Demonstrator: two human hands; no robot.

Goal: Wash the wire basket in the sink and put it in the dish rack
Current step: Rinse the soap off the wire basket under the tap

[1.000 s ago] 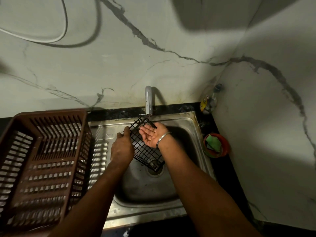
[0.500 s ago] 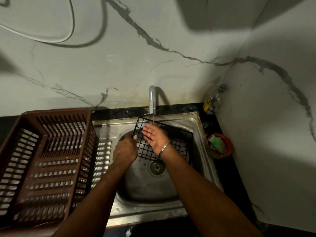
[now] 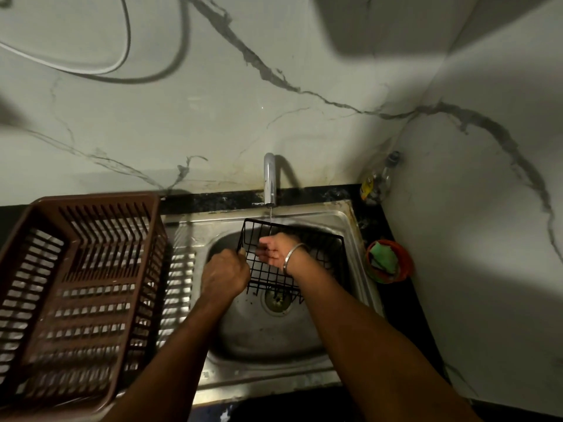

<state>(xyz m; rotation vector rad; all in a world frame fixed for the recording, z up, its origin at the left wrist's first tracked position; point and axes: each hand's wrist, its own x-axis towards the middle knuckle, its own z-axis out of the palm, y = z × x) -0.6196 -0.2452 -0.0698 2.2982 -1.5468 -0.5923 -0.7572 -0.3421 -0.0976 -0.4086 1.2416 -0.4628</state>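
Observation:
The black wire basket (image 3: pixel 323 248) is held over the steel sink (image 3: pixel 274 330), under the tap (image 3: pixel 270 181), from which a thin stream of water falls. My left hand (image 3: pixel 224 274) grips the basket's left rim. My right hand (image 3: pixel 275 249), with a metal bangle on the wrist, is inside the basket with its fingers loosely curled against the wires under the stream. The brown plastic dish rack (image 3: pixel 76 284) stands on the drainboard to the left of the sink and holds nothing.
An orange bowl (image 3: pixel 405 263) with a green scrub pad sits right of the sink by the side wall. A small bottle (image 3: pixel 377 184) stands in the back corner. A marble wall rises behind the tap, with a white hose (image 3: pixel 91 67) hanging on it.
The basket turned from edge-on and tilted to lying wider and flatter under the tap. My right hand moved from in front of it to inside it, fingers curling.

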